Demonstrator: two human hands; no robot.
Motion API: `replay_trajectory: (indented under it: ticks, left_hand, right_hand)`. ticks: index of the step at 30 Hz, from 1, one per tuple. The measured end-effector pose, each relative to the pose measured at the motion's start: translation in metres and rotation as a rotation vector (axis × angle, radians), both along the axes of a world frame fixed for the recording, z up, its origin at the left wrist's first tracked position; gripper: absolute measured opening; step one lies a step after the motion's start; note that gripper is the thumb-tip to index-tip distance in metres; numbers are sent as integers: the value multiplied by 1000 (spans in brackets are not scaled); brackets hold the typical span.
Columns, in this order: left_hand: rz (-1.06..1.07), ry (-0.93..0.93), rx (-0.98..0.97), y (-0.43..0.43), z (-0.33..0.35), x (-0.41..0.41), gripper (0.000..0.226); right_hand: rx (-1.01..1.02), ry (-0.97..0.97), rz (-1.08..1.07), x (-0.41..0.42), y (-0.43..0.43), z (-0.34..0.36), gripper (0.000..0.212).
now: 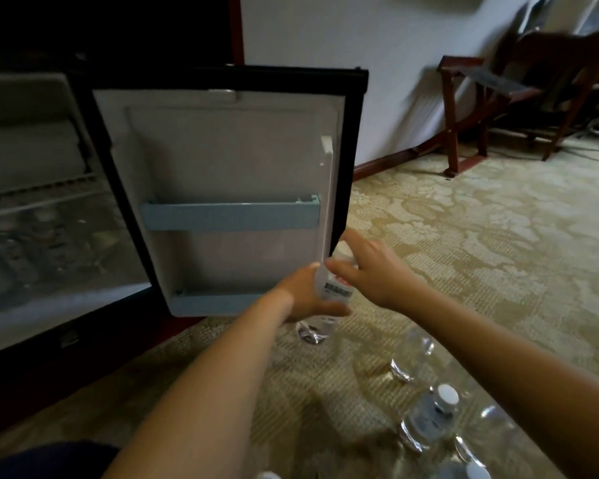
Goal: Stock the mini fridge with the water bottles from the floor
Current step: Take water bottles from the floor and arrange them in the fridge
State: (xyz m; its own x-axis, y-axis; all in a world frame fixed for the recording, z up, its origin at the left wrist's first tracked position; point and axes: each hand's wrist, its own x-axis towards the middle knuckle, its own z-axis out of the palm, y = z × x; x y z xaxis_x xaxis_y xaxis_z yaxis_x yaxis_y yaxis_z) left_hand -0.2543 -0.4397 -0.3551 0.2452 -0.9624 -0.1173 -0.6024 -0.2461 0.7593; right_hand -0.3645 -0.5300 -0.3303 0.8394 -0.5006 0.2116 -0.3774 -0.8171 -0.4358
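You hold one clear plastic water bottle point(336, 288) in both hands, just off the lower right corner of the open fridge door point(229, 153). Your left hand point(305, 295) is wrapped round the lower body below the label. Your right hand point(370, 271) is curled over the neck, near the white cap. The bottle tilts, cap toward the door, and its base seems to hang just above the carpet point(481, 254).

The bottle looks full, so expect moderate weight for one hand. Its thin walls will likely dent under a hard squeeze, and smooth plastic can slip. The firmest hold is probably round the labelled middle or the ribbed shoulder, not the cap.

The fridge point(42, 160) stands open at the left edge of the floor. Blurred rounded shapes on its lower shelf may be bottles; their number cannot be told. The door carries two pale blue racks: the upper rack point(229, 216) and the lower rack point(215, 302), and no bottle shows above either rail.

Counted: one bottle in hand. Spare bottles point(427, 418) lie near the floor's lower right corner, under your right forearm. At least four show, some cut off by the frame, so the true count is uncertain. One wooden chair point(464, 108) stands by the far wall
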Motion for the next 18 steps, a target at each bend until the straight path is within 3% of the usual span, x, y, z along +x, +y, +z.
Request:
replay_trajectory:
  ticks: [4,10,18]
  left_hand:
    - [34,-48,-29,21,39,26,36]
    - [68,-278,-48,61,85,67,21]
    - [186,-296,-139,143,108,138,29]
  right_hand:
    - [-26,-93,60,21,22,36,27]
    - [-104,-147,153,57,51,77,27]
    - [-271,-198,371,139,117,104,24]
